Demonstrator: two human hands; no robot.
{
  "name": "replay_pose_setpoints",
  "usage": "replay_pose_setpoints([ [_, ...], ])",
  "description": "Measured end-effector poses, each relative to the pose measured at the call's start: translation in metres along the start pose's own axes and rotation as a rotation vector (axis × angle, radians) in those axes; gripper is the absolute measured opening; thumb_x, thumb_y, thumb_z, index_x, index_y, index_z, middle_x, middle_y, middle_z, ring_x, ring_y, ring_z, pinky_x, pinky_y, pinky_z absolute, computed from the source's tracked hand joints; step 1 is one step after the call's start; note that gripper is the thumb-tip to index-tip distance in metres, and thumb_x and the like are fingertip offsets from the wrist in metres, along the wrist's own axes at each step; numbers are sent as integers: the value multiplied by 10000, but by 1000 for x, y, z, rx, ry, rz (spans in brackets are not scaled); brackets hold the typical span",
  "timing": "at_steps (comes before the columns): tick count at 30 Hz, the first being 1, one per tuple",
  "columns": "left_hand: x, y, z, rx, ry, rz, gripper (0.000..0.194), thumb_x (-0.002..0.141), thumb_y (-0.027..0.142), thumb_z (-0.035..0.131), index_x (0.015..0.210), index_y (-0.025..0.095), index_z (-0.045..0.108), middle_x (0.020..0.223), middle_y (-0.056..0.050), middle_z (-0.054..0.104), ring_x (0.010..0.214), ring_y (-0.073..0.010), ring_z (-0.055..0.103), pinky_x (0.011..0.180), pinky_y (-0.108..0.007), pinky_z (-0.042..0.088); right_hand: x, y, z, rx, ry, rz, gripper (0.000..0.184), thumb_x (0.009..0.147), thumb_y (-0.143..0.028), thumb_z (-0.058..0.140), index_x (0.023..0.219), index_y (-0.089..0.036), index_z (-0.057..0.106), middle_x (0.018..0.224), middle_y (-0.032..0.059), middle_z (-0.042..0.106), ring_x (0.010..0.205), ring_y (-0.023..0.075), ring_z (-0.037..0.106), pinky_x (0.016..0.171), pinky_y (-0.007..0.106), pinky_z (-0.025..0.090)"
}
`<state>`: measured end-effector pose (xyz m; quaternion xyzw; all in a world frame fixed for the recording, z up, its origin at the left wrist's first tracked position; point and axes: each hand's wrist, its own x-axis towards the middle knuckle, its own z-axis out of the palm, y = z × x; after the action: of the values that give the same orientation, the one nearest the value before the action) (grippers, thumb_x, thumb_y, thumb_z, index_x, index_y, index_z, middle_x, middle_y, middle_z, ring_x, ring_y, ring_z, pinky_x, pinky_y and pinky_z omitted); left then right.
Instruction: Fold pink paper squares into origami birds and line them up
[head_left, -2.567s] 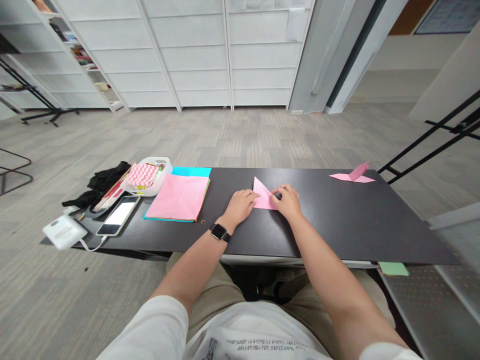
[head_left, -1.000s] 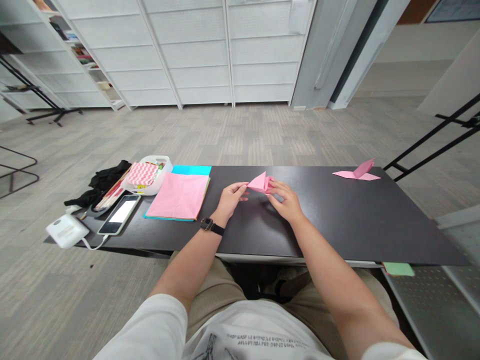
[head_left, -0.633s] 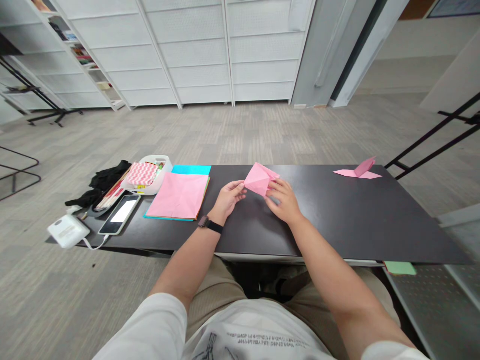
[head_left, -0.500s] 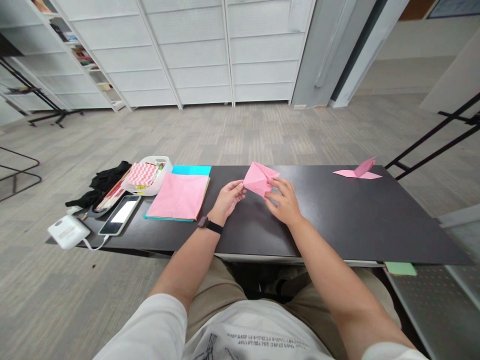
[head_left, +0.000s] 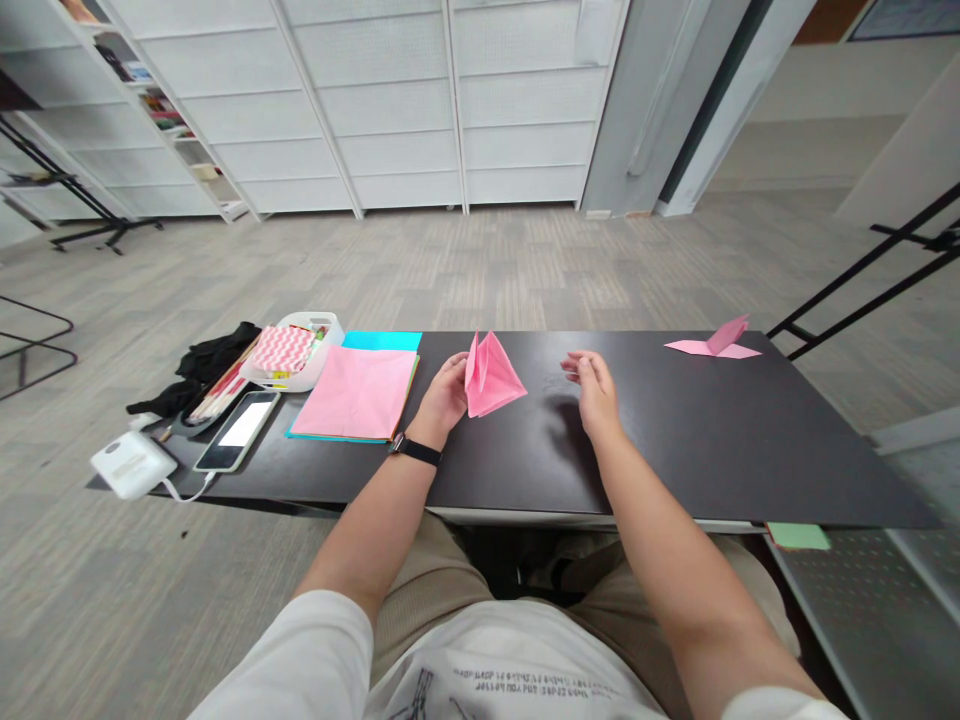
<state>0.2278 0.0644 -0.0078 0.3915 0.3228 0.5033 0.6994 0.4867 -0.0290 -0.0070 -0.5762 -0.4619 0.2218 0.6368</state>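
Observation:
A folded pink paper piece (head_left: 491, 376) stands up off the black table (head_left: 675, 440), pinched at its left corner by my left hand (head_left: 444, 396), which wears a dark watch. My right hand (head_left: 596, 388) hovers a little to the right of the paper, apart from it, fingers loosely spread and holding nothing.
A stack of coloured sheets with pink on top (head_left: 358, 393) lies to the left. Further left are a white tray with patterned paper (head_left: 294, 350), a phone (head_left: 238, 429), a white device (head_left: 129, 463) and black cloth (head_left: 206, 362). Another folded pink piece (head_left: 714, 343) rests at the far right.
The pink piece was lifted off the table by both hands and turned. My right hand has let go and moved right; my left hand alone holds it now.

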Motion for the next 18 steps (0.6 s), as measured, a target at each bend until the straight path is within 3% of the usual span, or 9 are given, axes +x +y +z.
replay_pose_setpoints([
  [5,-6,-5,5,116,-46,-66,449,764,375,882,1120,185,685,911,-20,739,719,-125,676,665,-241,522,-4,5,10,118,-303,168,660,981,-813,400,1155,-258,710,996,77,782,964,240,741,850,393,603],
  [9,-13,-12,11,306,-167,-9,455,789,332,858,1175,180,672,891,-8,729,742,-120,665,718,-241,514,-9,4,14,147,-431,238,789,998,-834,248,1178,-231,723,943,82,781,885,235,739,786,379,590],
  [12,-14,-16,14,398,-214,42,476,807,324,854,1215,176,659,984,-48,755,865,-151,706,837,-282,533,-10,5,13,59,-494,198,615,967,-753,482,1173,-225,722,895,49,766,807,214,711,751,356,569],
  [14,-14,-16,14,440,-210,73,478,808,312,859,1220,177,659,1097,-93,764,946,-176,721,891,-312,542,-10,7,11,-21,-534,142,475,876,-602,692,1173,-232,717,857,8,745,752,188,680,733,332,554],
  [18,-15,-12,14,554,-115,201,385,858,330,814,1199,195,697,1247,-126,733,1038,-217,719,948,-366,556,-9,10,10,-211,-460,39,347,833,-392,696,1143,-238,725,781,-28,707,682,162,634,721,320,533],
])
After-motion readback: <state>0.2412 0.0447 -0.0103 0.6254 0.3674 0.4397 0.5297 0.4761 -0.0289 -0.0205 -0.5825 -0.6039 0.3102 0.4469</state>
